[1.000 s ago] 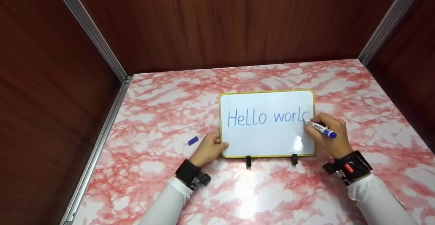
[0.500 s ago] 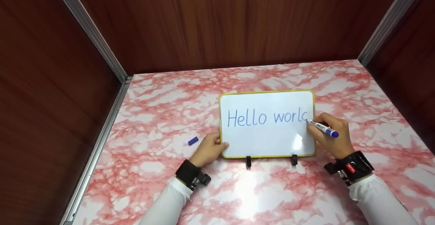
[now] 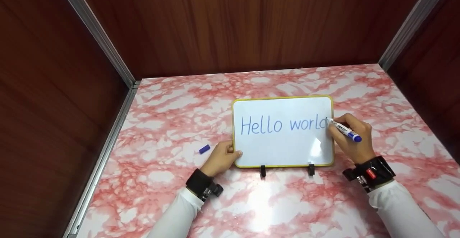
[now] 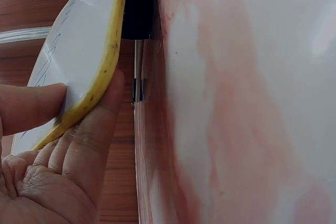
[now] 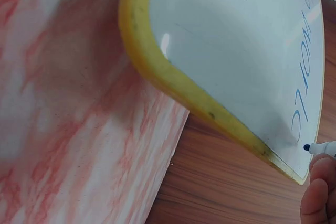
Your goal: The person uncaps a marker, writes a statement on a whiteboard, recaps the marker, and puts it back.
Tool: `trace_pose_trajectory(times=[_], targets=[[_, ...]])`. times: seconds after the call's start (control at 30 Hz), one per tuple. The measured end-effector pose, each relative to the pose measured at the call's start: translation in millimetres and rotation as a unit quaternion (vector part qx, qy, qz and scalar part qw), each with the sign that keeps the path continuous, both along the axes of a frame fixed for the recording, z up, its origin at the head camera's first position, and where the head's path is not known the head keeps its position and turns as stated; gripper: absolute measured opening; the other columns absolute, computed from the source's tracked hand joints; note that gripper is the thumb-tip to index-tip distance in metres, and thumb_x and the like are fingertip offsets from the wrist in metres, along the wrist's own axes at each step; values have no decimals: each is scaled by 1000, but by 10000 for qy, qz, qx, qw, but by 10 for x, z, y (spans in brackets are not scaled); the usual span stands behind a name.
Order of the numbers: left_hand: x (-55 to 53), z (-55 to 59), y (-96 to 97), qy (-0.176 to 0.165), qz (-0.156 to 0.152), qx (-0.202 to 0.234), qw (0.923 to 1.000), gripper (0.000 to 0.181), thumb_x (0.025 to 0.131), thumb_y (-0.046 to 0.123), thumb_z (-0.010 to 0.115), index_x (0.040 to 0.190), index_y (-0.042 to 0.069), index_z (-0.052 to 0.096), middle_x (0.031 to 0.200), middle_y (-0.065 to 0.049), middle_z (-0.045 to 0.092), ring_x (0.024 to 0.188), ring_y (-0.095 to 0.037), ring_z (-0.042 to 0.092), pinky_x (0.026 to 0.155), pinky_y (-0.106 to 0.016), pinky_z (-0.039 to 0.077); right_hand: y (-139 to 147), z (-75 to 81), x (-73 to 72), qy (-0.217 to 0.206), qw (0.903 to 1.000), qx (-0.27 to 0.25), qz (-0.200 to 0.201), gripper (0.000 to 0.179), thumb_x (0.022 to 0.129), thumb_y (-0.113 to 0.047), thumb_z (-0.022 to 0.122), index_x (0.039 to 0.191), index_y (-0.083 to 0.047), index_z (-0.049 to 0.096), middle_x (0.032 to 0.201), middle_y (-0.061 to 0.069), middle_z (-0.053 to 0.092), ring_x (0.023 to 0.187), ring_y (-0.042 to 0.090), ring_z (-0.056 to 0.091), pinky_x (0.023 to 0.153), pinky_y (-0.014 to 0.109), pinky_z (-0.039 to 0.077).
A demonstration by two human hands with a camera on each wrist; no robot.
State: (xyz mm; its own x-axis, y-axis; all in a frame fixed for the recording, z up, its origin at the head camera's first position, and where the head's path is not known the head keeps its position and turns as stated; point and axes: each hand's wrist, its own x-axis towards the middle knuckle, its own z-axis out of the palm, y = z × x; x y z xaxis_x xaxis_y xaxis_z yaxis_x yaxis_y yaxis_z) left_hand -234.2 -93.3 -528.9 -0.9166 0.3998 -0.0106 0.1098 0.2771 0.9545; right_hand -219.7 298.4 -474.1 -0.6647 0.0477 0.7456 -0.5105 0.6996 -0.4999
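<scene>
A whiteboard [image 3: 280, 148] with a yellow frame stands tilted back on two black feet [image 3: 263, 170], bearing "Hello worl" and a c-shaped stroke in blue. At its lower left edge my left hand [image 3: 220, 159] grips the board, the thumb [image 4: 34, 103] on the front face and the fingers behind. My right hand [image 3: 354, 139] pinches a white marker [image 3: 343, 130] with a blue end beside the board's right edge. In the right wrist view the marker's dark tip [image 5: 307, 148] is close to the c-shaped stroke; whether it touches the surface I cannot tell.
A blue marker cap [image 3: 204, 149] lies on the red-and-white marbled table [image 3: 172, 180], left of my left hand. Dark wood panels [image 3: 230, 26] with metal corner strips [image 3: 100, 36] enclose the back and sides.
My right hand has shifted slightly right, and the marker tip has risen from the foot of the c-shaped stroke to its upper right. My left hand keeps its grip in place.
</scene>
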Motion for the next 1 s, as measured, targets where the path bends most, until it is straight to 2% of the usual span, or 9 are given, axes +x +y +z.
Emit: trace_pose_trajectory(times=[0.33,1.0], targets=[[-12,-11,8,106,-25,-102,9999,25,90,6,62,115,1,65,87,-3,73,55,-14,55,47,-23,39,10,25,-63,74,9998,-122,-154,6,78,-5,73,80,-5,68,67,-2,66,54,4,54,51,10,41],[-5,0,8,68,-28,-17,10000,25,90,5,62,115,1,65,92,-5,73,67,-13,63,54,-24,45,14,-4,-52,92,9999,86,91,7,77,-2,74,78,-4,67,69,1,68,53,5,54,51,11,40]])
